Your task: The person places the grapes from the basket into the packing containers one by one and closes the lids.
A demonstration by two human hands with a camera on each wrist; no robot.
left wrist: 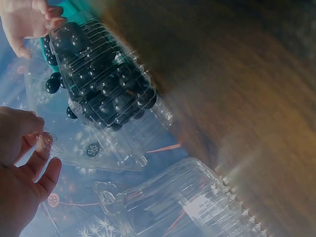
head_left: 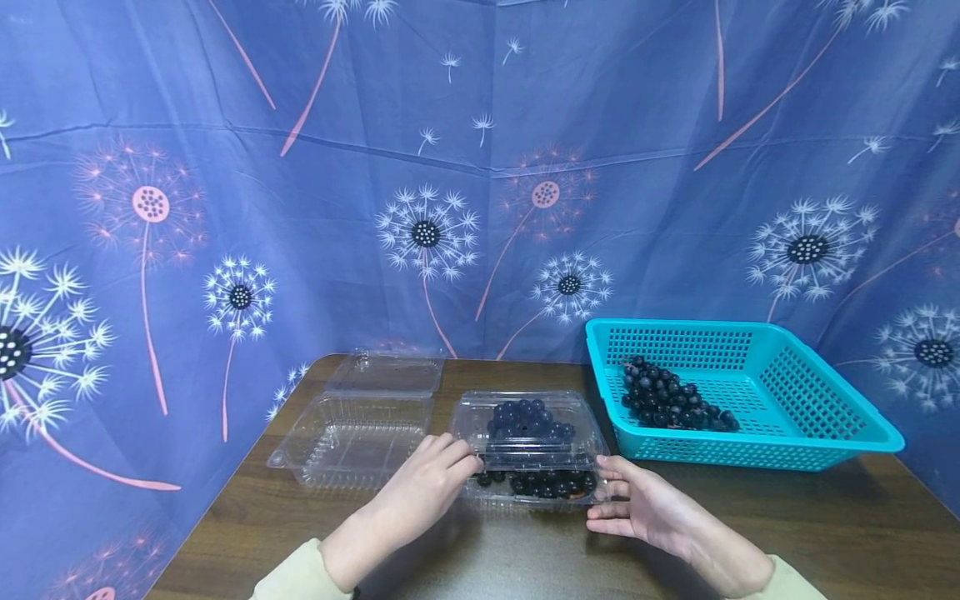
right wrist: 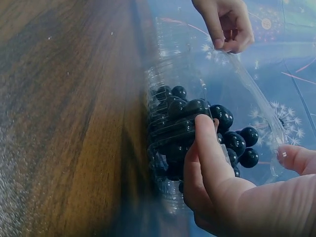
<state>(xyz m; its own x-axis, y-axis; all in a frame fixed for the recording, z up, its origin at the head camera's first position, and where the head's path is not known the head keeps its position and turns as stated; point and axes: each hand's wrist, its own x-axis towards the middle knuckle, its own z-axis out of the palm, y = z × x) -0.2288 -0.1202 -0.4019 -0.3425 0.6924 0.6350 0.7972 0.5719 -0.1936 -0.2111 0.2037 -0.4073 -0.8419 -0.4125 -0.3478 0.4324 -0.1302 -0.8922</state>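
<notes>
Head view shows the dark grapes (head_left: pixel 540 482) sitting inside a clear plastic tub (head_left: pixel 495 497) at the middle of the table (head_left: pixel 525 558), so the filling of this tub looks done. Its hinged lid (head_left: pixel 536 454) hangs over them, yet both wrist views leave a gap between lid and tub, so by my reading the closing is only partly done. The left hand (head_left: pixel 431 471) pinches the lid's front edge; the right hand (head_left: pixel 648 508) is spread wide, its thumb at the lid's edge and its fairly straight fingers against the tub's side. To the left, a second clear container (head_left: pixel 352 454) stands open, and another bunch (head_left: pixel 667 396) lies in the turquoise basket (head_left: pixel 750 454); both seem unhandled at this point.
</notes>
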